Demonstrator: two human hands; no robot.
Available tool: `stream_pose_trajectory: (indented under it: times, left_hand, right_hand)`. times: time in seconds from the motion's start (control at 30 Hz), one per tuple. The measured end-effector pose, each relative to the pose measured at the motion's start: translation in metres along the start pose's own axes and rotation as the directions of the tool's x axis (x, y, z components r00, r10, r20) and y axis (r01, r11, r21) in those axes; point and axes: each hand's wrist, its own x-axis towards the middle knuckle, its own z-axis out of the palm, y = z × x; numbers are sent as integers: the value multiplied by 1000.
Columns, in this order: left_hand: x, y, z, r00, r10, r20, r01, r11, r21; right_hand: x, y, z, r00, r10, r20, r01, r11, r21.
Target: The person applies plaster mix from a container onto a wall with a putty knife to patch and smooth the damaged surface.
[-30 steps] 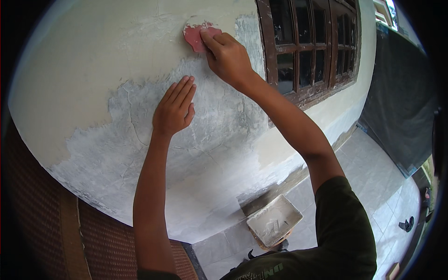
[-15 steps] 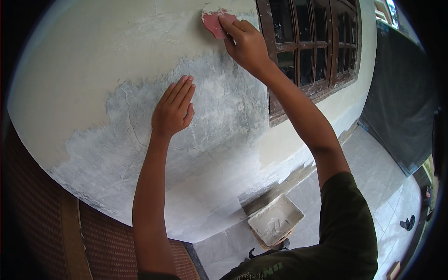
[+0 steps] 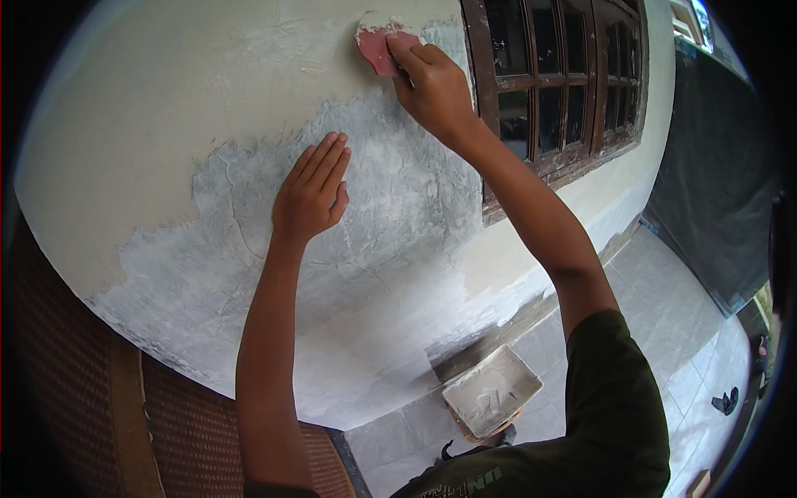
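Observation:
My right hand point(image 3: 432, 91) grips a pink flat scraper point(image 3: 378, 51), its upper edge caked with pale paste, against the wall point(image 3: 141, 141) just left of a brown wooden window frame point(image 3: 488, 108). My left hand point(image 3: 311, 187) lies flat with fingers extended on a rough, cracked grey-white patch of that wall, below and left of the scraper. Low near the wall's foot, a shallow tray point(image 3: 490, 390) of pale paste rests on a small support, partly hidden by my body.
Dark brown woven panels point(image 3: 66, 357) line the lower left. A dark sheet point(image 3: 706, 183) hangs at the right. Below it is a grey tiled floor point(image 3: 639, 299) with a small black item point(image 3: 725, 401) lying on it.
My right hand with the scraper has moved up and right toward the window, then dipped slightly in the last half second. My left hand has stayed almost in place.

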Motion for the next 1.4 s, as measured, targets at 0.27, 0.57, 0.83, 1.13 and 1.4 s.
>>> stream_pose_trajectory:
  times: [0.27, 0.57, 0.83, 1.13, 1.4]
  left_hand:
    - [-6, -6, -10, 999, -24, 32, 23, 999, 42]
    - [4, 0, -6, 1000, 4, -23, -4, 1000, 5]
    - [-1, -1, -10, 1000, -20, 6, 20, 1000, 20]
    - [1, -1, -5, 1000, -6, 3, 6, 1000, 11]
    - [-1, -2, -9, 1000, -18, 19, 18, 1000, 7]
  right_hand:
    - [-57, -59, 5, 976, -113, 186, 91, 988, 122]
    - [15, 23, 3, 998, 14, -56, -18, 997, -78]
    - [-84, -39, -18, 968, -73, 240, 37, 988, 150]
    - [-14, 23, 4, 994, -40, 100, 50, 994, -102]
    - [-58, -30, -23, 967, -121, 223, 97, 988, 117]
